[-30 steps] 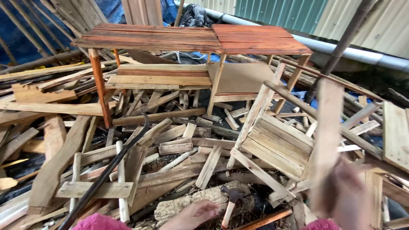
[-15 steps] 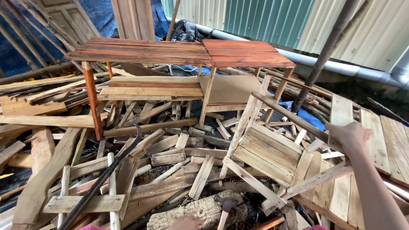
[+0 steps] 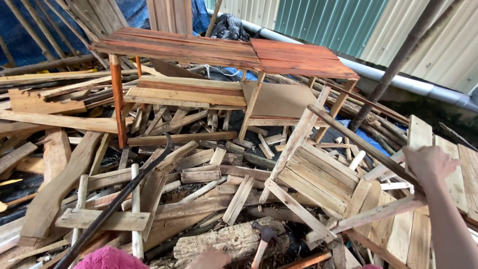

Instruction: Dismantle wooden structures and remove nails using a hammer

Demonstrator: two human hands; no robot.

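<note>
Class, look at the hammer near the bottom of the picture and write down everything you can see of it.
The hammer lies near the bottom edge, propped against a rough, bark-covered log. It has a dark, worn metal head at the top and a pale wooden handle that slants down and to the left, its lower end cut off by the frame. The head rests on the log's upper side, among scrap boards. No hand grips it: the left hand is just beside the handle, and whether it touches cannot be told.

- No pkgs, labels, signs or screens visible anywhere.
- Only item w/ a package look: black plastic bag [image 3: 230, 27], crumpled, top centre, behind the red table [image 3: 224, 50].
</note>
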